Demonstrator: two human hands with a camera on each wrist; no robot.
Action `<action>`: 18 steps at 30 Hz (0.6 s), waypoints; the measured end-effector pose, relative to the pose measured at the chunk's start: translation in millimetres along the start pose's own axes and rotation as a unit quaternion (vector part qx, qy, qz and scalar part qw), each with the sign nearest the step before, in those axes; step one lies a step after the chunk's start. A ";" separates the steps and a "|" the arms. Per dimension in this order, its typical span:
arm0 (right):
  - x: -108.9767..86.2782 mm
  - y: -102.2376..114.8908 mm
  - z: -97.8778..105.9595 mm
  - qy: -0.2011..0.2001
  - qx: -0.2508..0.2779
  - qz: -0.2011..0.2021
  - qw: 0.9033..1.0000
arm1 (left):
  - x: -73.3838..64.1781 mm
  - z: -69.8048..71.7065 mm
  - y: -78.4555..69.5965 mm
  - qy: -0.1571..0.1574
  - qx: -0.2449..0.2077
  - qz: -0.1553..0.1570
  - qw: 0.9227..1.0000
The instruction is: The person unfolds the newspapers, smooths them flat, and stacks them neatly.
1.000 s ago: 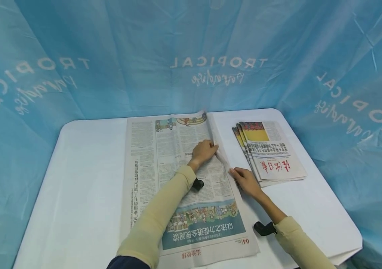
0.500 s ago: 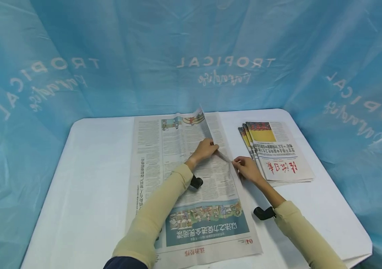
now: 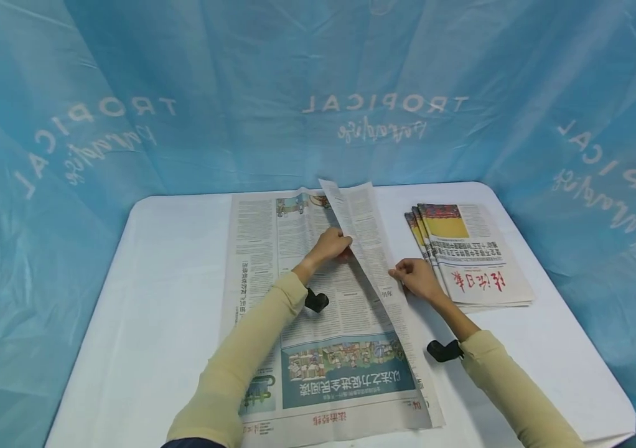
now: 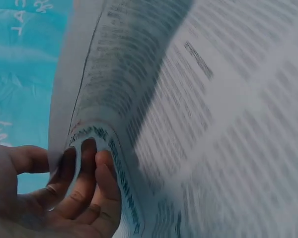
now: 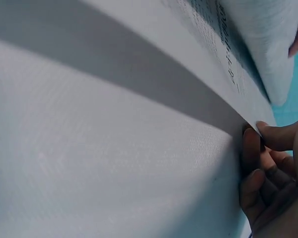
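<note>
Left hand (image 3: 329,244): your fingers curl in a pinch on the top page's (image 3: 371,267) edge; has moved left, wider gap to your right hand than half a second ago.
Right hand (image 3: 419,278): you pinch the paper's (image 3: 346,326) right edge, thumb against fingers; about same spot as before.
Top page: now peeled up along its right side, printed underside showing; lower right corner lay flat before.
Paper: spread mid-table (image 3: 172,280), under your left forearm.
Stack (image 3: 475,274): folded papers, right of your right hand, unchanged.
</note>
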State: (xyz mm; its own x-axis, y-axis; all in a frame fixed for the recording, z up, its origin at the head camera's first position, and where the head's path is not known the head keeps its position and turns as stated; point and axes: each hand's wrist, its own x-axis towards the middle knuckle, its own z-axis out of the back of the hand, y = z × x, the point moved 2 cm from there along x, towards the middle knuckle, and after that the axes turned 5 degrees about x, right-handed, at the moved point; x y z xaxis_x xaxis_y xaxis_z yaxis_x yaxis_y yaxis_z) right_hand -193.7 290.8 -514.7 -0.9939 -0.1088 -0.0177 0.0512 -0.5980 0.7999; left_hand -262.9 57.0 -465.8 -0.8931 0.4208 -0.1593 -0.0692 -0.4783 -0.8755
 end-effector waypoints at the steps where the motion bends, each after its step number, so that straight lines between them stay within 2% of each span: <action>1: -0.1 -0.4 -0.1 -0.001 -0.002 0.002 1.000 | -2.0 2.8 0.5 0.000 0.005 -0.003 1.000; 7: -1.3 -0.7 -0.3 -0.007 -0.008 0.009 1.000 | -13.4 15.9 7.0 0.008 0.013 0.007 1.000; 12: -0.9 -0.8 -0.1 -0.008 -0.002 0.002 1.000 | -19.2 24.8 15.7 0.037 0.038 0.028 0.998; 18: -0.9 -4.3 -1.0 -0.005 0.004 0.001 1.000 | -32.0 44.4 28.0 0.056 0.025 0.039 0.997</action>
State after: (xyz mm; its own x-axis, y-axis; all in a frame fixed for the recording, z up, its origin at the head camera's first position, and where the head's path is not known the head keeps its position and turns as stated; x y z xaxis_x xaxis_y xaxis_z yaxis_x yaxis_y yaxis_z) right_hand -192.9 292.7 -518.7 -0.9948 -0.1018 -0.0095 0.0528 -0.5916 0.8045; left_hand -256.0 -4.1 -465.0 -0.8415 0.4628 -0.2788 -0.0262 -0.5504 -0.8345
